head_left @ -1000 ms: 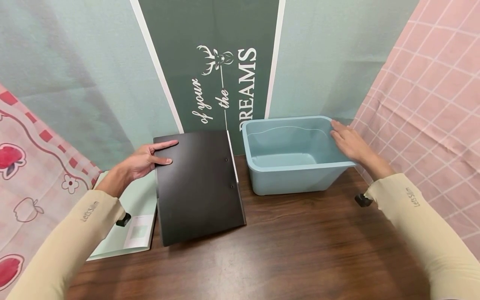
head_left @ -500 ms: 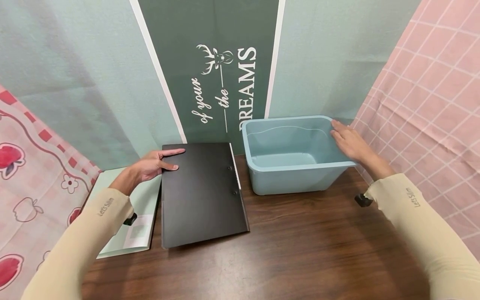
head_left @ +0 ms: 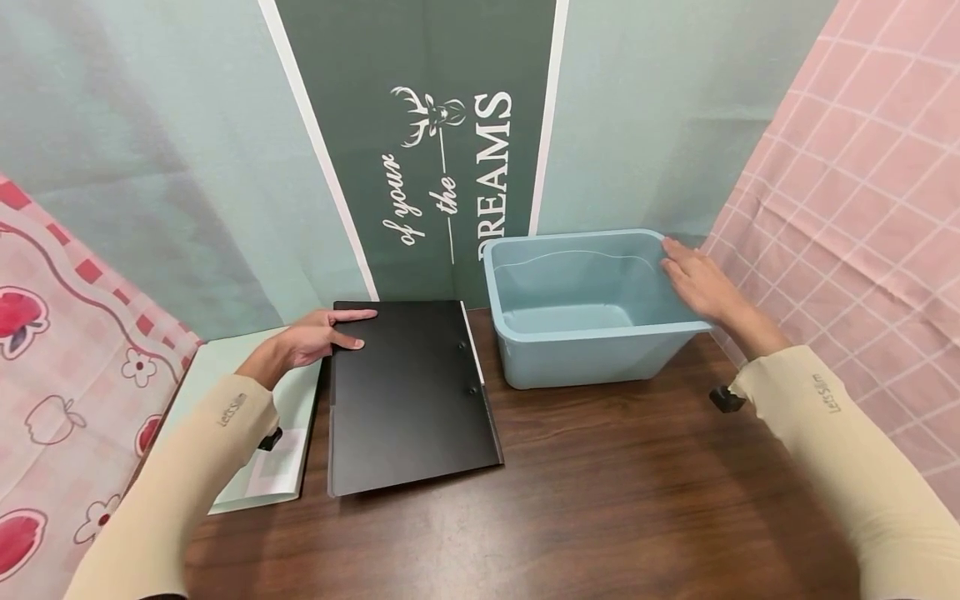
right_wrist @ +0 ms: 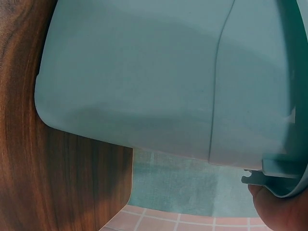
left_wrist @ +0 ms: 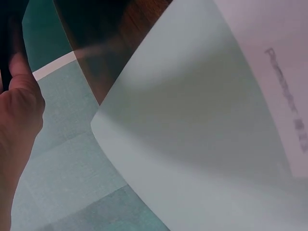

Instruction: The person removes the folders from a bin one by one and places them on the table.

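Observation:
My left hand (head_left: 318,335) holds a black file folder (head_left: 412,392) by its upper left edge, thumb and index finger lying on the cover, the other fingers hidden behind it. Two small rivets and a white strip show along the folder's right side. My right hand (head_left: 701,285) grips the right rim of a light blue plastic bin (head_left: 585,362), with fingertips over the rim; the right wrist view shows part of that hand (right_wrist: 281,207) below the bin's lip. Left of the black folder, a pale green folder (head_left: 288,408) with a whitish label lies partly under my left forearm.
The bin and folders are on a dark wooden table (head_left: 570,500). A green curtain (head_left: 420,50) with white lettering stands behind them. A pink checked cloth (head_left: 840,167) hangs at the right, a fruit-patterned cloth (head_left: 67,367) at the left.
My left hand has brought the black folder down and slightly right, its top edge now lower against the curtain. More of the pale green folder's left part shows. The right hand and bin stay put.

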Demonstrator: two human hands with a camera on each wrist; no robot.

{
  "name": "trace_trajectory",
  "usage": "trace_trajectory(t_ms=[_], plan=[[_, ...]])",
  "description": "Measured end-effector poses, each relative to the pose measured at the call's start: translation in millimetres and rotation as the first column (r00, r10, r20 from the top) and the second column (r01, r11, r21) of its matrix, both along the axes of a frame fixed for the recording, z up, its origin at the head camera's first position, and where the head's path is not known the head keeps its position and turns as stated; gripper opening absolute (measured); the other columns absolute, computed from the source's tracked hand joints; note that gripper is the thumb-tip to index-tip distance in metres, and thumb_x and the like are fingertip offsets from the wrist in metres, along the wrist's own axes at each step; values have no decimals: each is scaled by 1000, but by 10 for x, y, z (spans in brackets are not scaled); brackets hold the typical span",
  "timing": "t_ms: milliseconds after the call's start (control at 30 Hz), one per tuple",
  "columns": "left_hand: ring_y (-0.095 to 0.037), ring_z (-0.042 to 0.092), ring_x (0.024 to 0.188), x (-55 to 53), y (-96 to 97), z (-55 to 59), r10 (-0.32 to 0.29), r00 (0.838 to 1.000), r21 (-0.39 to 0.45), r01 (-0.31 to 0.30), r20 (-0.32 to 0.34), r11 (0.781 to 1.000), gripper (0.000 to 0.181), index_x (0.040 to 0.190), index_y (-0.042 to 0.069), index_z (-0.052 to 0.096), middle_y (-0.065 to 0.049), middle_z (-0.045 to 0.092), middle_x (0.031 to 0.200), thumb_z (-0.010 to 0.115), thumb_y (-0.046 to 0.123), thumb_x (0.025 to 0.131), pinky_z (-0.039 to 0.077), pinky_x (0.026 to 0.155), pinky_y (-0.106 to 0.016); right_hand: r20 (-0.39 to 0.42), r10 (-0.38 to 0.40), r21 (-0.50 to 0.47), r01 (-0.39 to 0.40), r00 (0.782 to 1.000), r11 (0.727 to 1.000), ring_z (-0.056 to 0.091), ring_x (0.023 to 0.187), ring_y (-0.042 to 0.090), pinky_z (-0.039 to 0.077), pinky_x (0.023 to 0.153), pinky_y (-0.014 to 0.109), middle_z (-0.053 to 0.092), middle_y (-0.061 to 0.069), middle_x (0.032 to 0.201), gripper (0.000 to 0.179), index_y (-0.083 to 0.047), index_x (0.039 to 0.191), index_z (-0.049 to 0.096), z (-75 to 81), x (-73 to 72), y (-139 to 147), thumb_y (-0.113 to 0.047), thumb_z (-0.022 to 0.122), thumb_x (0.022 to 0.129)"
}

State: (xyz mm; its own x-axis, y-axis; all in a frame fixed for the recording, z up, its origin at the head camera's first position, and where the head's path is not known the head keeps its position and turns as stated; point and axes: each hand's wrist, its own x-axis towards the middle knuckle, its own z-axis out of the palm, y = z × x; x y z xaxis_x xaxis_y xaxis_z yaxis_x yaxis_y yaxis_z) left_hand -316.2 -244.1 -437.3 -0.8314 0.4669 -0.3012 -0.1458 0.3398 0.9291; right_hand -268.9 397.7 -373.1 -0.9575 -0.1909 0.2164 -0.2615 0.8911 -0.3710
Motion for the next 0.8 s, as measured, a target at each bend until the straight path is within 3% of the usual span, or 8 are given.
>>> trace_trajectory(t_ms=[100,267,367,433,500,567,667,800], plan=[[-15,52,134,-22,21,-37,-13,1000,8,13,26,1000,78,164,12,41,-15,23,173,73,-4,95,54,97,-23,-5,3,-4,-3,1000,1000,21,154,56,14,128,63,22,38,165,62,16,160,22,-2,5,-2,-28,26,116],[-22,50,140,-38,24,-89,-8,999,3,8,44,1000,76,163,10,41,-14,22,174,73,-4,95,54,99,-25,2,4,-2,-4,1000,1000,21,154,56,13,128,63,22,37,166,62,15,160,22,0,9,-9,-29,26,116],[-12,59,123,-41,23,-103,-5,1000,-12,5,30,1000,74,163,9,43,-9,45,159,74,-3,96,55,91,-21,10,-2,3,2,1000,1000,20,155,56,13,128,63,21,37,166,63,15,161,20,4,1,-6,-30,25,116],[-3,61,91,-41,26,-107,16,1000,-34,-15,11,999,73,161,10,47,-1,67,119,75,-2,95,51,74,-17,13,-4,3,4,1000,1000,20,155,56,13,128,63,21,37,166,63,14,161,19,10,-3,-3,-30,24,117],[-2,48,63,-37,38,-114,33,999,-50,-33,-3,998,71,160,10,49,10,59,75,76,-1,95,41,61,-18,14,-5,2,5,1000,1000,20,155,56,13,128,63,21,37,166,64,14,161,19,14,-2,0,-31,24,116],[-6,31,52,-36,52,-125,53,998,-64,-54,-20,996,70,159,10,50,12,42,57,77,0,94,31,54,-22,15,-8,2,8,1000,1000,19,155,56,13,128,63,21,37,166,64,14,161,20,16,0,-5,-31,24,116],[-7,24,49,-37,68,-149,88,995,-69,-90,-39,994,69,157,9,53,11,56,68,79,1,94,27,51,-22,7,-7,4,7,1000,1000,20,154,56,13,128,63,22,37,166,64,15,161,21,16,7,-16,-31,25,116],[-7,20,52,-40,81,-179,113,992,-67,-117,-52,991,68,155,8,55,-7,64,119,79,0,92,25,51,-22,-13,1,5,-1,1000,1000,22,154,56,14,128,63,24,38,165,63,16,160,23,12,15,-16,-30,25,116]])
